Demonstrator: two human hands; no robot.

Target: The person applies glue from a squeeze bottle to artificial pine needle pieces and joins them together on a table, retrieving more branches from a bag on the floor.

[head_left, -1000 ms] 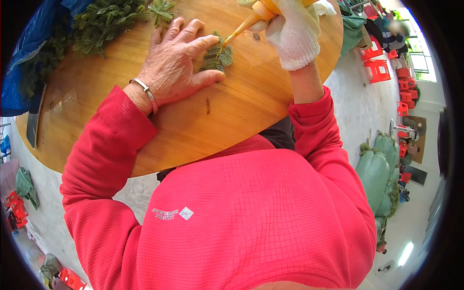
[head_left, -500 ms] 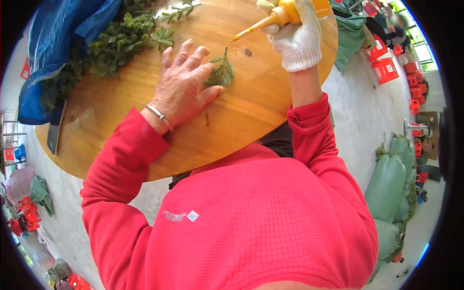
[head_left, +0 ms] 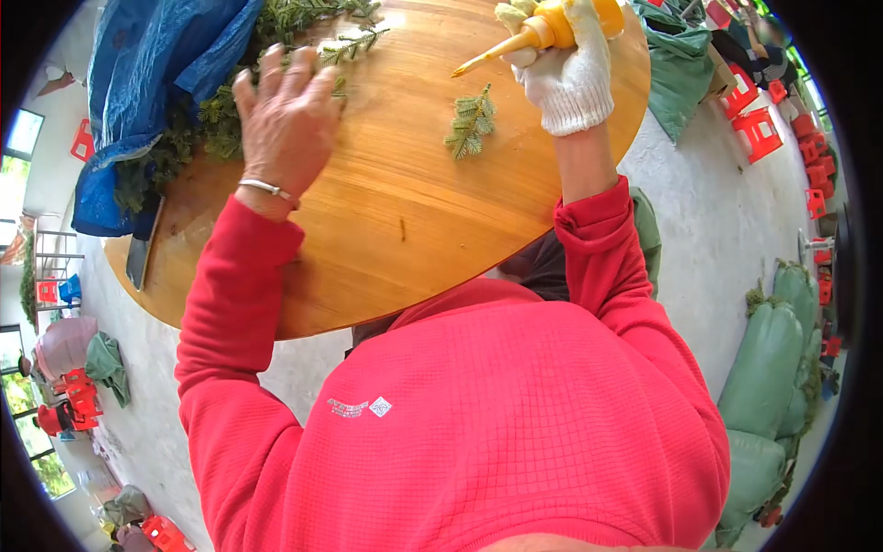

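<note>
My bare left hand (head_left: 292,124) is over the near edge of a pile of green fir sprigs (head_left: 280,28), its fingers spread and slightly blurred. Whether the fingertips touch the needles, I cannot tell. In a white knit glove, my right hand (head_left: 572,87) is closed around a yellow squeeze bottle (head_left: 556,26), whose long tapered nozzle points down and left. Just below the nozzle tip a single small fir sprig (head_left: 472,121) lies flat on the wooden table (head_left: 423,202), apart from both hands.
A blue tarp (head_left: 138,101) lies over the table's left side beside the pile. Near the left edge rests a dark flat blade-like tool (head_left: 143,244). Green sacks (head_left: 759,368) and red stools (head_left: 759,133) stand on the floor to the right. Another person (head_left: 759,51) is in the background.
My left hand has moved left and up, from beside the single sprig to the pile. That sprig now lies free, further right in view. The right hand still holds the bottle.
</note>
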